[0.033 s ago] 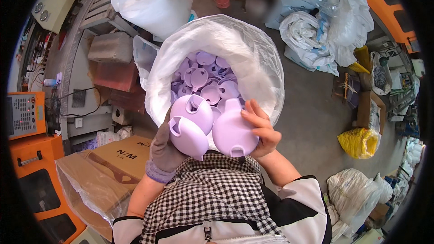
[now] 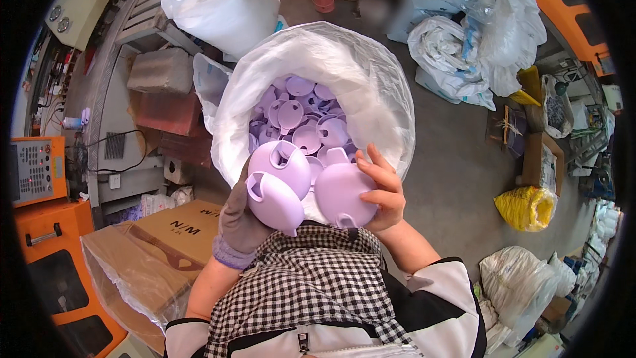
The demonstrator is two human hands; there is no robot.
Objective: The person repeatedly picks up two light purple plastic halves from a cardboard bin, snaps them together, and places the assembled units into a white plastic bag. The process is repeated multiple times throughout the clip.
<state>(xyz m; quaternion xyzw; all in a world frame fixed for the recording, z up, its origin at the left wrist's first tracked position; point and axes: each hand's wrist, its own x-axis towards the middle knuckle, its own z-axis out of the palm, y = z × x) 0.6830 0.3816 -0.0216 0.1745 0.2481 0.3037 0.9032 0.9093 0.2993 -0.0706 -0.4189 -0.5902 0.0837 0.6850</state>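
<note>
My left hand [image 2: 238, 223], in a grey glove with a lilac cuff, is closed on two rounded, hollow lilac plastic pieces, an upper piece [image 2: 295, 171] and a lower piece [image 2: 277, 205]. Both show an opening at one end. My bare right hand [image 2: 387, 197] grips a third lilac plastic piece [image 2: 344, 192], its smooth round face upward, a tab on its far edge and a small loop-like opening on its near edge. Beyond the hands stands a wide white plastic bag [image 2: 387, 86], its mouth spread. Inside lie many similar lilac pieces [image 2: 306, 119].
A full white sack [image 2: 222, 10] stands behind the bag. At left are a cardboard box [image 2: 179, 232] in clear plastic and an orange machine with a keypad panel [image 2: 36, 169]. White bundles [image 2: 450, 53] and a yellow bag [image 2: 527, 209] lie on the floor to the right.
The piece in my right hand has tilted, its near opening now seen more edge-on, and my right fingers have shifted on it. My left hand keeps its two pieces.
</note>
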